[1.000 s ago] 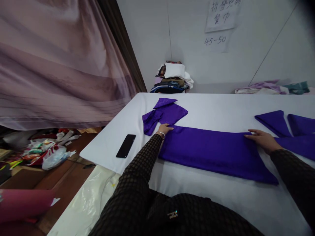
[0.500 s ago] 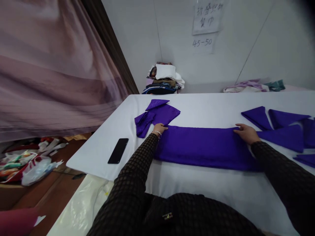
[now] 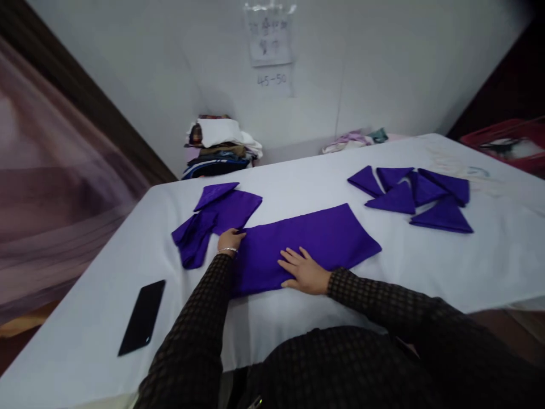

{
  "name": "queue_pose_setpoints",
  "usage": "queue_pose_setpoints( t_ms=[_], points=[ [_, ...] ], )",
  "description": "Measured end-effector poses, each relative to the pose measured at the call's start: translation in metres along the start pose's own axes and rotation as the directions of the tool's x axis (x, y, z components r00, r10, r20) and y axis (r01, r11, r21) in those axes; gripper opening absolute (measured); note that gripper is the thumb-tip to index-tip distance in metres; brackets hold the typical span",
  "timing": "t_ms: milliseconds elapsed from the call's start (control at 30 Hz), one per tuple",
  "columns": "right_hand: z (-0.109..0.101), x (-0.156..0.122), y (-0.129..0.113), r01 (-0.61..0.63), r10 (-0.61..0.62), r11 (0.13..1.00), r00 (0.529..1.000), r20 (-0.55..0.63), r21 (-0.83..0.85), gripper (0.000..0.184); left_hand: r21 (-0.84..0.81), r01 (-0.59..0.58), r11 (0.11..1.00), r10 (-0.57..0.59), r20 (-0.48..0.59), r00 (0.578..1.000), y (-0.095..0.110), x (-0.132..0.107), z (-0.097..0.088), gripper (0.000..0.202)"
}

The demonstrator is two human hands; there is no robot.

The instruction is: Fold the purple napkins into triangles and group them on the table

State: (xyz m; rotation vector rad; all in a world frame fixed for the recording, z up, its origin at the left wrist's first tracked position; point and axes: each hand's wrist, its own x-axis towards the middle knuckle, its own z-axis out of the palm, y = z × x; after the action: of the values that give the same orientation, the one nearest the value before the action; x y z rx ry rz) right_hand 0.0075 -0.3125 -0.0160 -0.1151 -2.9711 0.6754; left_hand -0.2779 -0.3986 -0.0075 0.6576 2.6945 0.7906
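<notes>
A purple cloth napkin, folded into a long band, lies in front of me on the white-covered table. At its far left corner, the fingers of my left hand are closed on the edge. My right hand rests flat on the middle of the band with its fingers spread. Just beyond my left hand lie other purple pieces, some creased, one with a folded flap. To the right sit several purple napkins folded into triangles.
A black phone lies on the table at the left. Against the wall stands a pile of folded clothes, with more fabric farther right. A red basket is at the far right. A handwritten sign hangs above.
My right hand has left the band's far right corner and now lies flat on its middle. My left hand stays at the left corner. The view has turned right.
</notes>
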Motion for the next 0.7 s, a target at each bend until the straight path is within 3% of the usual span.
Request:
queue_pose_setpoints(
  t_ms=[67,167,267,367,467,567,633,700],
  points=[
    [0.0,-0.015,0.008,-0.086,0.086,0.996,0.996,-0.001,-0.027,0.069,0.049,0.009,0.999,-0.008,-0.022,1.0,0.001,-0.002,0.001,0.026],
    [-0.018,-0.061,0.042,-0.242,0.24,0.965,0.97,-0.032,-0.098,0.066,0.102,0.038,0.994,-0.031,-0.065,0.997,0.002,-0.008,0.003,0.032],
    [-0.037,-0.117,0.077,-0.401,0.382,0.896,0.915,-0.129,-0.192,0.065,0.144,0.063,0.988,-0.045,-0.123,0.991,0.002,-0.013,0.007,0.035],
    [-0.043,-0.156,0.095,-0.504,0.458,0.831,0.86,-0.226,-0.236,0.063,0.159,0.033,0.987,-0.011,-0.141,0.99,0.004,-0.014,0.007,0.035],
    [-0.042,-0.168,0.096,-0.523,0.469,0.818,0.848,-0.248,-0.24,0.064,0.152,-0.011,0.988,0.03,-0.126,0.992,0.01,-0.013,-0.001,0.037],
    [-0.046,-0.163,0.096,-0.525,0.465,0.826,0.84,-0.28,-0.205,0.063,0.137,-0.102,0.985,0.117,-0.105,0.988,0.018,-0.023,-0.012,0.046],
    [-0.057,-0.155,0.103,-0.525,0.455,0.835,0.826,-0.334,-0.162,0.062,0.16,-0.213,0.964,0.234,-0.127,0.964,0.021,-0.043,-0.013,0.049],
    [-0.073,-0.144,0.118,-0.522,0.45,0.847,0.805,-0.387,-0.103,0.058,0.215,-0.368,0.905,0.4,-0.132,0.907,0.019,-0.073,-0.006,0.047]
  ],
)
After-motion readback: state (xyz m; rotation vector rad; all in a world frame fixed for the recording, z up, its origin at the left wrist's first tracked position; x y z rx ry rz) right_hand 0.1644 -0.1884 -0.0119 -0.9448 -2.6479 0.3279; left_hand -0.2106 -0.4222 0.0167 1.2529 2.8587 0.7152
